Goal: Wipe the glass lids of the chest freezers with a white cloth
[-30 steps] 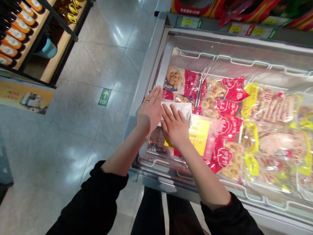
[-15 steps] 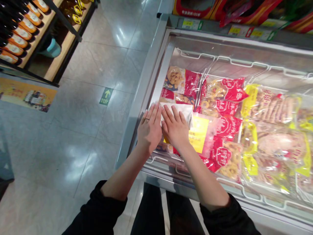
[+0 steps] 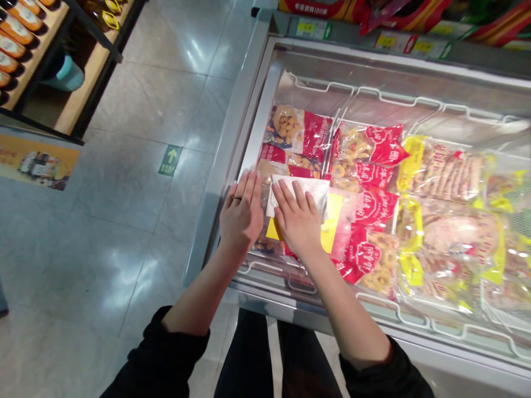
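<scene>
I stand at a chest freezer with a glass lid (image 3: 373, 88). My right hand (image 3: 296, 218) lies flat, fingers spread, on a white cloth (image 3: 311, 190) pressed against the glass. My left hand (image 3: 241, 213) rests flat beside it on the glass near the freezer's left rim, fingers stretched out, a ring on one finger. Under the glass lie red snack bags (image 3: 373, 210) and yellow-trimmed bags (image 3: 448, 221) of frozen food.
The grey freezer frame (image 3: 226, 160) borders a tiled aisle floor with a green arrow sticker (image 3: 169, 159). A wooden shelf with bottles (image 3: 16, 38) stands at the far left. Red packaging (image 3: 415, 14) sits above the freezer's back edge.
Both hands have slid toward me along the glass, the right one dragging the white cloth with it. The left hand has moved slightly away from the right.
</scene>
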